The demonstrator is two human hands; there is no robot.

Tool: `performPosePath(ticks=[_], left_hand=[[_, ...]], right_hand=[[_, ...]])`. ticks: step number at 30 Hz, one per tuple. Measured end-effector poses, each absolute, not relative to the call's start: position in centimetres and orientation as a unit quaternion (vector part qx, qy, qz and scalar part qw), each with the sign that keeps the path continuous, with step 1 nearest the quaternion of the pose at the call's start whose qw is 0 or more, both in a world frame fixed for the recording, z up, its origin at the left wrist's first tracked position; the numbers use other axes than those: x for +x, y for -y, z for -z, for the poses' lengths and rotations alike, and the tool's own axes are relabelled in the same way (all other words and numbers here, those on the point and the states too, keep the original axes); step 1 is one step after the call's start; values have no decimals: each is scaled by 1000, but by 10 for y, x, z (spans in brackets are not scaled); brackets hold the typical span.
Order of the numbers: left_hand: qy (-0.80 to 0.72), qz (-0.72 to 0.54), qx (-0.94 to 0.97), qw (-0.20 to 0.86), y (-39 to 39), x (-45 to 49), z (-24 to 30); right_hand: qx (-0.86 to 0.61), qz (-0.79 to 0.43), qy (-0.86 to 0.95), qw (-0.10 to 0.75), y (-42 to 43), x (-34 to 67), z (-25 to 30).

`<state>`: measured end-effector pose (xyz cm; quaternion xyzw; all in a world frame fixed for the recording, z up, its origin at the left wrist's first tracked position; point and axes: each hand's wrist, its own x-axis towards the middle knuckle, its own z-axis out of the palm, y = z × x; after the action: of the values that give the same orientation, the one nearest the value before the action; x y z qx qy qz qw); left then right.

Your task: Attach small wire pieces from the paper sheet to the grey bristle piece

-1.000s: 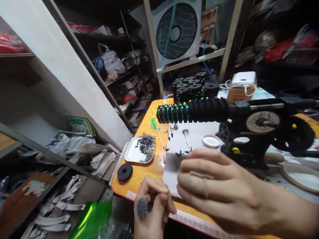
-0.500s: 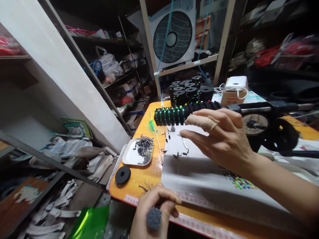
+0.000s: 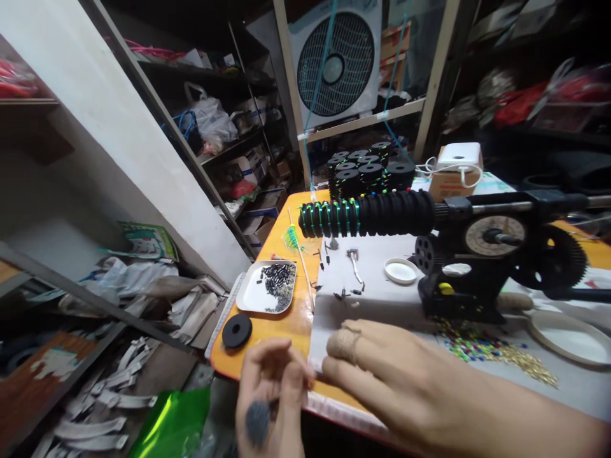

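Observation:
My left hand (image 3: 274, 397) is low in front of the table edge, curled around a bundle of thin grey pieces (image 3: 258, 423) whose round, speckled end faces me. My right hand (image 3: 391, 375) has come close to the left thumb, fingers together and pointing left. A beige bandage wraps one of its fingers. Whatever lies between its fingertips is too blurred and hidden to make out. Beyond both hands, a black ribbed roll (image 3: 367, 215) sits level on the shaft of a black winding machine (image 3: 477, 254). Green and teal cord wraps its left half, and small coloured beads dot its top.
A white tray (image 3: 248, 292) of black and grey small parts stands left, near a black foam ring (image 3: 237, 331). Coloured beads (image 3: 470, 346) and gold pieces (image 3: 529, 366) lie on white paper by a white dish (image 3: 401, 271). Wound black rolls (image 3: 370, 172) stand behind.
My right hand has dropped from the ribbed roll to beside my left hand. The left hand has shifted slightly left, still around the grey bundle.

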<state>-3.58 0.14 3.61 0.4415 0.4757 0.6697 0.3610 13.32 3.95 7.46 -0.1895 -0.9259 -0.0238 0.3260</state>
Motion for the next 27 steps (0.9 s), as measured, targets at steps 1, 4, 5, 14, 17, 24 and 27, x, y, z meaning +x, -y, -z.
performPosePath(ticks=[1, 4, 5, 14, 17, 24, 27], left_hand=[[-493, -648, 439, 381, -5, -37, -34], [-495, -604, 431, 452, -11, -37, -24], [-493, -600, 421, 468, -10, -36, -20], [-462, -606, 333, 555, -8, -15, -5], [-456, -602, 335, 563, -8, -11, -11], [-528, -578, 388, 487, -1, -8, -18], [-526, -607, 332, 494, 0, -4, -16]], right_hand=[[-209, 8, 916, 342, -42, 134, -74], [-286, -115, 863, 401, -48, 133, -75], [-306, -163, 844, 410, -50, 133, -76], [-319, -316, 788, 421, -59, 135, -72], [-311, -316, 781, 440, -60, 135, -70], [-290, -268, 803, 446, -60, 133, -67], [-290, -247, 807, 450, -57, 132, -66]])
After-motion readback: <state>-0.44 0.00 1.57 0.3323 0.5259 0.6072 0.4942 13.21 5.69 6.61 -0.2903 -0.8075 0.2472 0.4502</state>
